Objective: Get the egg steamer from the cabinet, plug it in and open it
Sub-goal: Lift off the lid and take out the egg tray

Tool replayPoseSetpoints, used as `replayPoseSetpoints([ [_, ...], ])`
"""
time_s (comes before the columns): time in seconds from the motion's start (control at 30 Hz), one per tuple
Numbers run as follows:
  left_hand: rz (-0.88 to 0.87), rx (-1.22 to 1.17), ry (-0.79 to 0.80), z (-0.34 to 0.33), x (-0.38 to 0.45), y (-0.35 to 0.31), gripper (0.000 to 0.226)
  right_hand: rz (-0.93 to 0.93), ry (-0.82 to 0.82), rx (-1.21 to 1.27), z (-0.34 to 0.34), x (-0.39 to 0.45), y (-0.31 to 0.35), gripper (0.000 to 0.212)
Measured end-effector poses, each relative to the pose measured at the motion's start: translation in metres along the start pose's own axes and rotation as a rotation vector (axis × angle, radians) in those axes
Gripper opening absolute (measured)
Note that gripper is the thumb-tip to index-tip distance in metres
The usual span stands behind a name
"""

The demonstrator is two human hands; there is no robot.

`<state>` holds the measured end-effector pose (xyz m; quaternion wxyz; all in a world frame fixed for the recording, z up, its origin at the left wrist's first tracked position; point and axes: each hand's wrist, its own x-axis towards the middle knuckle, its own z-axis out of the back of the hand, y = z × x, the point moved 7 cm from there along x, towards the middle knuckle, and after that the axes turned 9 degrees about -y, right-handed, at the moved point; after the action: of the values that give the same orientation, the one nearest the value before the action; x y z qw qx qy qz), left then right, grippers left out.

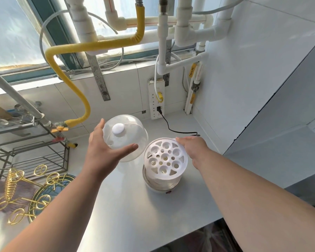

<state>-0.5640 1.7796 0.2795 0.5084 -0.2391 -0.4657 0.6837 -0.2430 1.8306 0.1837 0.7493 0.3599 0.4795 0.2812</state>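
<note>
Two hands work over the steel bench (127, 206). No brand or readable writing shows on the egg steamer (162, 179), a round white base near the bench's right side with a clear tier. Its white egg tray (165, 158), pierced with round holes, tilts up, gripped at its far rim by the right hand (193, 146). Its black cord (173, 129) runs to the wall power strip (155, 99). Left hand (102, 151), fingers spread, cups the clear domed lid (125, 138) just left of the steamer.

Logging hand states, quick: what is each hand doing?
Left hand: holds the clear lid.
Right hand: grips the white egg tray.
</note>
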Motion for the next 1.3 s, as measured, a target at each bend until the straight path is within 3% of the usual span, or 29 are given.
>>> replayPoseSetpoints([
  [0.13,0.011,0.01,0.001,-0.003,0.001,0.002,0.149,0.061,-0.037,0.051,0.027,0.005,0.037,0.038],
  [0.3,0.055,0.02,0.046,-0.021,-0.007,0.011,0.152,0.134,-0.134,0.095,0.075,0.01,0.091,0.016],
  [0.43,0.01,0.052,0.152,-0.053,-0.031,0.012,0.154,0.133,-0.176,0.149,0.102,0.011,0.112,0.029],
  [0.77,0.004,0.06,0.335,-0.105,-0.071,0.023,0.15,0.078,-0.22,0.225,0.12,0.01,0.095,0.013],
  [1.3,0.048,0.095,0.355,-0.123,-0.088,0.04,0.152,0.079,-0.234,0.204,0.13,0.003,0.09,0.017],
])
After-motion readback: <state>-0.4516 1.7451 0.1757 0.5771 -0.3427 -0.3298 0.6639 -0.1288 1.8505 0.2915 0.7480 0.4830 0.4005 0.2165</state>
